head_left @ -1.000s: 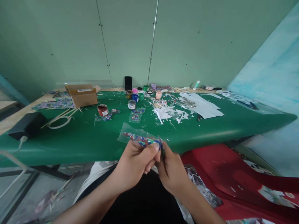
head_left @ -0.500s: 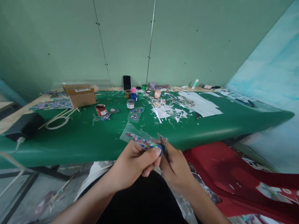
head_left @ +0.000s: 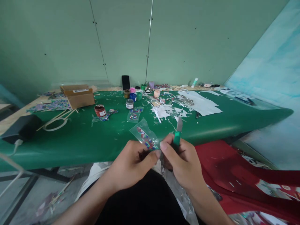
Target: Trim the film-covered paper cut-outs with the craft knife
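The clear film with the coloured cutout [head_left: 145,136] now tilts upright over the green table's [head_left: 93,140] near edge, pinched in your left hand [head_left: 131,164]. Your right hand [head_left: 181,161] has turned its craft knife [head_left: 178,132] blade-up, fingers clamped round the green handle, so cutting looks paused.

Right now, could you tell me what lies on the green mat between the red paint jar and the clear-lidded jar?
In the head view, a small multicoloured cutout lies between the red paint jar and the clear-lidded jar.

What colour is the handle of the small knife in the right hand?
Green, on the small craft knife, seen in the head view.
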Tool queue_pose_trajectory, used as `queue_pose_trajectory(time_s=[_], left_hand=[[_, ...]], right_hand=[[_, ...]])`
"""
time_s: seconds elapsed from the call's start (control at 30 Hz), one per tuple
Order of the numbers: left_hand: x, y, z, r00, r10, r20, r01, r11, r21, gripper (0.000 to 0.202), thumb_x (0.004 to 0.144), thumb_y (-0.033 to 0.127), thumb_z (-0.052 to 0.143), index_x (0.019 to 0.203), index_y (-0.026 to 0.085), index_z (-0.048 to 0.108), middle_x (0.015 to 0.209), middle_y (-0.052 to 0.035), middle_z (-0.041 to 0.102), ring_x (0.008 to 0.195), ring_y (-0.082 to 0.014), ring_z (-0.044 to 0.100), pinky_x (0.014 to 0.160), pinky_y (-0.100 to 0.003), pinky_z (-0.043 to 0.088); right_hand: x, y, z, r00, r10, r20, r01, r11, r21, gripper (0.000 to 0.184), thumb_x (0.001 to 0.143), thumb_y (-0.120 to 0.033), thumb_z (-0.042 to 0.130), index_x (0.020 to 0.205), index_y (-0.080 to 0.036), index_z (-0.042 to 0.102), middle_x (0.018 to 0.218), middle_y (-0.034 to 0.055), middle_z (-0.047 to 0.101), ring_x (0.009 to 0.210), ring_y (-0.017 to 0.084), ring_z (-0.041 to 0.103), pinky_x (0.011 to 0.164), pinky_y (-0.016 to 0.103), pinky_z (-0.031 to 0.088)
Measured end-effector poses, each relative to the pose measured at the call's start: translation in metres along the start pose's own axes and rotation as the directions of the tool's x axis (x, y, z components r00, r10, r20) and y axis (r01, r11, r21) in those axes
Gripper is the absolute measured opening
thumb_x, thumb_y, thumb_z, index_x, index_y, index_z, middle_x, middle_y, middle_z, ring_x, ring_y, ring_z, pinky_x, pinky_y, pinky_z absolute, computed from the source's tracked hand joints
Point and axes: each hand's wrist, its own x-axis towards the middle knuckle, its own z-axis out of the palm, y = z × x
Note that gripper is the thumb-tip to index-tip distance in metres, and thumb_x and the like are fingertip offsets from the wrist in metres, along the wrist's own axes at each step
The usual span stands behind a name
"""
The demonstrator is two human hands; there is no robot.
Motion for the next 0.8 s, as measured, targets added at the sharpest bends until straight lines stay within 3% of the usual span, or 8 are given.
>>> queue_pose_trajectory(time_s=[0.1, 0.2, 0.33, 0.43, 0.53, 0.8], left_hand=[[0.001, -0.004, -0.001, 0.997, 0.064, -0.047, -0.059, 0.993, 0.101, 0.034, 0.092, 0.031, 0.051, 0.06, 0.018, 0.052, 0.052, 0.0025, 0.051, 0.049, -0.0095, 0.045, 0.048, -0.023, 0.03], [0.002, -0.004, 0.002, 0.995, 0.098, -0.026, -0.098, 0.995, 0.008, 0.035, 0.093, 0.03, 0.048, 0.061, 0.018, 0.053, 0.051, 0.0029, 0.049, 0.047, -0.0088, 0.044, 0.048, -0.022, 0.032], [0.002, 0.001, 0.011, 0.984, -0.008, -0.176, -0.034, 0.972, -0.233, 0.033, 0.087, 0.03, 0.054, 0.057, 0.018, 0.052, 0.046, 0.005, 0.045, 0.04, -0.0066, 0.036, 0.041, -0.021, 0.027], [0.002, 0.005, 0.014, 0.952, -0.099, -0.289, -0.013, 0.932, -0.361, 0.032, 0.082, 0.029, 0.059, 0.052, 0.019, 0.051, 0.042, 0.0055, 0.044, 0.037, -0.0054, 0.032, 0.038, -0.021, 0.023], [0.002, 0.006, 0.013, 0.947, -0.112, -0.303, -0.019, 0.918, -0.397, 0.029, 0.08, 0.029, 0.061, 0.054, 0.018, 0.057, 0.039, 0.0061, 0.043, 0.036, -0.0052, 0.033, 0.037, -0.02, 0.024], [0.0, 0.003, 0.013, 0.949, -0.117, -0.293, -0.029, 0.893, -0.45, 0.028, 0.081, 0.027, 0.062, 0.055, 0.017, 0.059, 0.041, 0.0057, 0.047, 0.037, -0.0045, 0.037, 0.038, -0.018, 0.027]], right_hand=[[-0.001, 0.0, 0.002, 0.998, -0.017, -0.063, 0.017, 1.0, 0.005, 0.028, 0.092, -0.04, 0.058, 0.071, -0.022, 0.051, 0.051, -0.0107, 0.031, 0.04, 0.007, 0.026, 0.039, 0.021, 0.028], [-0.002, 0.001, 0.003, 0.997, -0.042, -0.063, 0.041, 0.999, -0.014, 0.027, 0.093, -0.039, 0.056, 0.073, -0.022, 0.051, 0.051, -0.0099, 0.035, 0.041, 0.007, 0.031, 0.041, 0.021, 0.031], [-0.006, 0.005, 0.004, 0.98, -0.17, -0.1, 0.148, 0.969, -0.2, 0.021, 0.098, -0.036, 0.045, 0.085, -0.023, 0.055, 0.065, -0.0039, 0.053, 0.049, 0.01, 0.047, 0.046, 0.022, 0.038], [-0.008, 0.006, 0.005, 0.947, -0.319, -0.037, 0.275, 0.865, -0.42, 0.014, 0.097, -0.025, 0.042, 0.095, -0.024, 0.056, 0.073, -0.0017, 0.06, 0.055, 0.012, 0.055, 0.049, 0.022, 0.041], [-0.009, 0.006, 0.008, 0.926, -0.374, 0.056, 0.35, 0.789, -0.505, 0.014, 0.095, -0.019, 0.042, 0.087, -0.023, 0.053, 0.067, -0.0034, 0.058, 0.048, 0.01, 0.052, 0.046, 0.021, 0.038], [-0.011, 0.007, 0.015, 0.894, -0.44, 0.085, 0.408, 0.718, -0.564, 0.014, 0.096, -0.017, 0.04, 0.084, -0.023, 0.046, 0.056, -0.0077, 0.048, 0.039, 0.008, 0.043, 0.04, 0.02, 0.031]])
